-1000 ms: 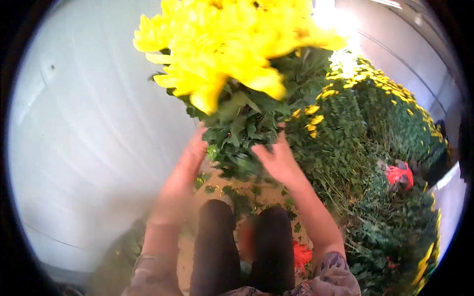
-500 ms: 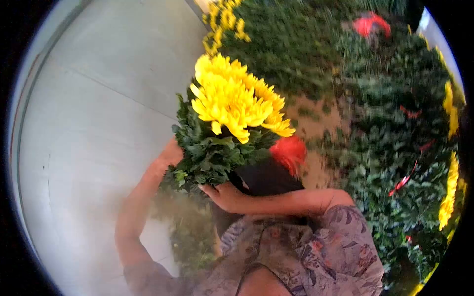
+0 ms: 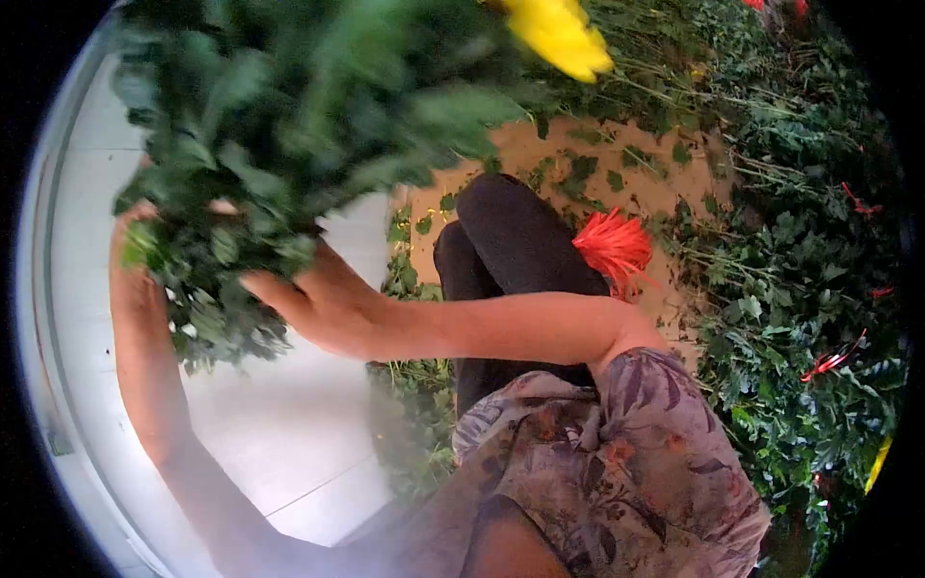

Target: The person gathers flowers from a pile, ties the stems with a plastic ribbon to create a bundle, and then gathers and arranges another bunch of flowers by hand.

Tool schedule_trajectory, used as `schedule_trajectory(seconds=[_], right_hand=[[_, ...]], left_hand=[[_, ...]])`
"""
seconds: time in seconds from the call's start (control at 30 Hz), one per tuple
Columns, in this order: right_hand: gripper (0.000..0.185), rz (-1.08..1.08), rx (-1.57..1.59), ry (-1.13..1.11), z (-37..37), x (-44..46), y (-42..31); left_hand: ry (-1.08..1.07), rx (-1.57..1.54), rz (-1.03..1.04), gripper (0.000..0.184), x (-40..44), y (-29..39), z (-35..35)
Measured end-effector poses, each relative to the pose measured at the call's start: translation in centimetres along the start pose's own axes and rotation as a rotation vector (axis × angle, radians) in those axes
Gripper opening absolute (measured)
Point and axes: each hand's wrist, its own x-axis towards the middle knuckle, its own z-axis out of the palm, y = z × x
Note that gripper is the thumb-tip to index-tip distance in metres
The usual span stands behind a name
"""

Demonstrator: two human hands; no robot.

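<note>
A big leafy bunch of yellow chrysanthemums (image 3: 318,106) fills the upper left, close to the camera and partly blurred. Just one yellow bloom (image 3: 559,37) shows at the top; any others lie beyond the frame. On the near side, my right hand (image 3: 332,299) is wrapped round the lower part of the bunch, its thumb and fingers against the leaves. My left hand (image 3: 140,226) grips the far left side, with its fingers partly hidden by foliage. The stem ends cannot be made out.
Red plastic strings (image 3: 612,249) stand in a tuft beside my dark-trousered legs (image 3: 520,241). Cut leafy stems (image 3: 771,260) pile up along the right, with red ties among them. Loose leaves litter the brown floor covering (image 3: 665,183). Pale tiles (image 3: 289,433) lie on the left.
Both hands have carried the chrysanthemum bunch left and upward in view, nearer the camera. Most yellow blooms have left the frame, and my legs and the red strings show more fully.
</note>
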Motion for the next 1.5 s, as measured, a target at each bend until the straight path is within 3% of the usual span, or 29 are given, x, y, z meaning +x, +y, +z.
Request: schedule_trajectory(seconds=[0.03,0.1,0.17,0.23,0.27,0.3,0.33,0.37,0.43,0.5,0.53,0.63,0.67,0.8,0.83,0.9,1.0,1.03,1.1,1.13,1.2,1.27,1.33,1.37,1.4,1.47,1.5], right_hand=[[0.043,0.076,-0.247,-0.166,-1.0,-2.7,0.1],[0.035,0.499,-0.277,-0.347,-4.1,-8.0,-0.8],[0.035,0.658,-0.115,-0.088,-5.6,-14.0,-0.9],[0.035,0.492,-0.206,0.168,-6.8,-19.0,-0.3],[0.037,0.757,-0.02,0.159,-8.2,-20.4,-1.1],[0.037,0.884,0.077,0.162,-8.4,-21.9,-0.9],[0.038,1.013,0.169,0.172,-8.6,-23.4,-0.7],[0.037,0.815,-0.123,0.032,-7.3,-25.4,1.0],[0.036,0.599,-0.373,-0.103,-6.1,-25.6,2.3],[0.048,1.075,-0.22,-0.531,-7.0,-22.4,2.6],[0.051,1.143,-0.159,-0.634,-7.0,-22.2,3.2],[0.061,1.302,-0.024,-0.664,-7.0,-23.9,5.7],[0.062,1.442,0.006,-0.688,-6.9,-23.6,5.9],[0.062,1.249,0.083,-0.599,-6.5,-26.4,5.7],[0.057,1.017,0.127,-0.517,-6.0,-28.4,6.6],[0.053,0.791,0.17,-0.422,-7.3,-27.5,5.2],[0.04,0.924,-0.07,-0.757,-13.6,-19.0,-2.8],[0.036,0.965,0.001,-0.585,-14.8,-19.1,-3.7],[0.032,1.042,0.094,-0.215,-17.7,-17.3,-6.7],[0.032,0.975,0.083,-0.065,-19.4,-16.7,-7.1],[0.035,0.714,0.018,0.165,-22.7,-15.6,-6.7],[0.029,0.449,-0.374,0.275,-24.8,-11.5,-4.4],[0.038,0.373,-0.342,0.26,-26.9,-9.7,-0.7],[0.038,0.37,-0.346,0.26,-27.0,-9.3,0.6],[0.041,0.474,-0.332,0.09,-26.7,-8.8,1.8],[0.048,0.586,-0.082,-0.131,-24.2,-8.9,3.8],[0.052,0.655,0.03,-0.236,-22.9,-9.0,4.8]], left_hand=[[-0.032,0.014,-0.01,0.072,0.6,1.2,1.7],[-0.11,0.034,-0.039,0.072,2.4,4.1,6.4],[-0.235,0.007,-0.08,0.072,4.3,7.6,11.6],[-0.411,-0.157,-0.076,0.072,6.7,9.4,16.6],[-0.534,-0.348,0.015,0.071,8.0,8.6,19.3],[-0.656,-0.558,-0.053,0.07,8.0,8.9,20.5],[-0.638,-0.542,-0.091,0.072,8.1,6.0,23.1],[-0.623,-0.644,-0.032,0.073,7.1,4.3,23.8],[-0.569,-0.797,-0.047,0.076,4.5,1.3,23.7],[-0.483,-0.941,-0.105,0.079,1.9,-1.4,23.7],[-0.44,-1.004,-0.134,0.08,1.0,-2.5,23.9],[-0.328,-1.151,-0.178,0.085,-0.8,-4.7,25.0],[-0.295,-1.2,-0.177,0.086,-1.0,-5.2,25.4],[-0.181,-1.285,-0.166,0.093,-1.7,-7.0,26.6],[-0.155,-1.287,-0.165,0.094,-1.8,-7.2,26.9],[-0.068,-1.285,-0.167,0.098,-2.5,-6.8,26.8],[0.136,-1.141,-0.413,0.096,-3.9,-2.6,25.2],[0.14,-1.146,-0.414,0.096,-4.2,-3.0,25.4],[-0.013,-1.063,-0.149,0.048,-4.8,-4.3,26.1],[-0.008,-1.069,-0.153,0.048,-4.7,-5.0,26.1],[-0.168,-1.382,-0.38,0.076,-4.1,-7.1,26.0],[-0.183,-1.253,-0.472,0.074,-3.6,-9.6,27.1],[-0.323,-1.062,-0.436,0.074,-3.1,-9.1,26.5],[-0.27,-1.157,-0.527,0.08,-3.0,-4.2,24.4],[-0.271,-1.16,-0.526,0.08,-2.7,-3.3,25.1],[-0.091,-1.09,0.189,0.116,-2.4,-2.6,26.0],[-0.091,-1.088,0.185,0.132,-2.1,-3.6,26.6]])
